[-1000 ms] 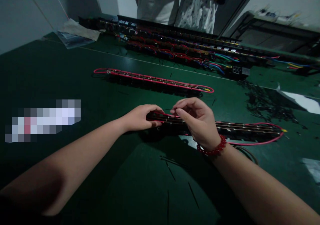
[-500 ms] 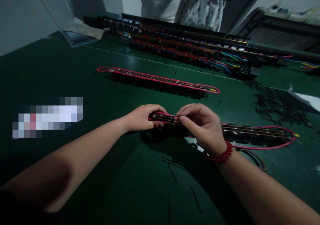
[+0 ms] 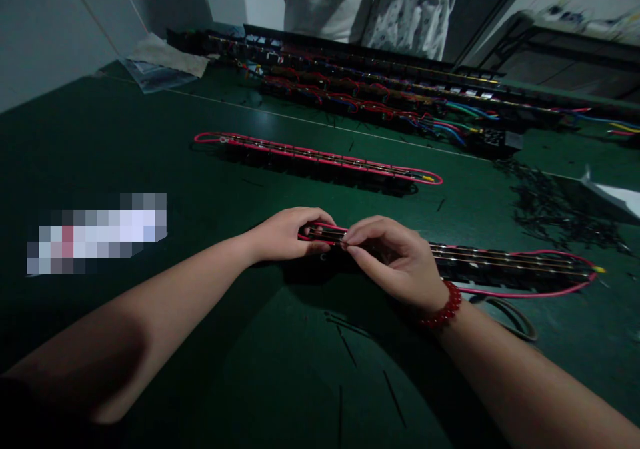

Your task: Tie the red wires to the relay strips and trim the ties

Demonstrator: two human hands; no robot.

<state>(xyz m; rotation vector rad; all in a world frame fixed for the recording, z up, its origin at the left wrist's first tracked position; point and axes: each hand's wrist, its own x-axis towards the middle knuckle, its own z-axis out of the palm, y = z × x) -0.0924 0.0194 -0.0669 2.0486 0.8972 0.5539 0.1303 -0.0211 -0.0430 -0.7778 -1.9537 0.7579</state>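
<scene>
In front of me lies a long black strip (image 3: 493, 264) with thin brass-coloured rods along its top and a red cable (image 3: 530, 295) looped along it. My left hand (image 3: 280, 236) is closed around the strip's left end, thumb on the near side and fingers on the far side. Just to the right, my right hand (image 3: 400, 254) pinches thumb and fingertips together over the rods. What sits in that pinch is too small to make out. The hand and its red bead bracelet cover part of the strip.
Behind lies a similar strip with a red cable (image 3: 325, 158). Farther back are long wired assemblies (image 3: 350, 96). Thin black ties lie loose (image 3: 395, 399) and in a pile (image 3: 555, 206). A blurred white item (image 3: 100, 234) is at left. Two people stand across the table.
My right hand has slid a little left along the strip, still pinching. My left hand keeps its hold on the strip's left end.
</scene>
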